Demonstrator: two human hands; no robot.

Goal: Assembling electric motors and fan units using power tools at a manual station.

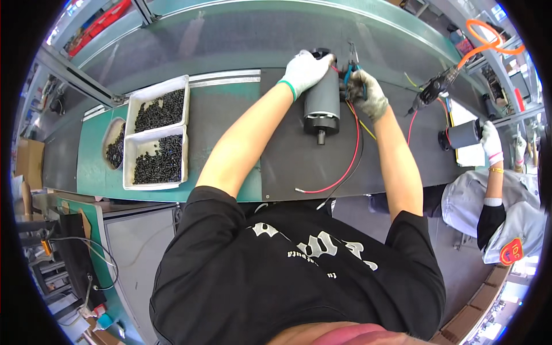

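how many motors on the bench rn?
2. One motor lies on the dark mat under the left hand, while the right hand holds pliers beside it. A second motor is at the right, held by a co-worker's hand. Others may be out of view.

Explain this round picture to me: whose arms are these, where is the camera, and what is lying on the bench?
The camera sits on a worker's head and looks down, so the arms rising from the bottom are that person's own; the wide lens bends straight edges. Both hands wear work gloves. The left hand rests on the far end of a grey cylindrical motor lying on a dark mat. The right hand grips blue-handled pliers beside the motor's red, black and yellow wires. To the left, two white trays hold small black parts. At the right edge, a co-worker's gloved hand holds another motor, near a hanging power screwdriver.
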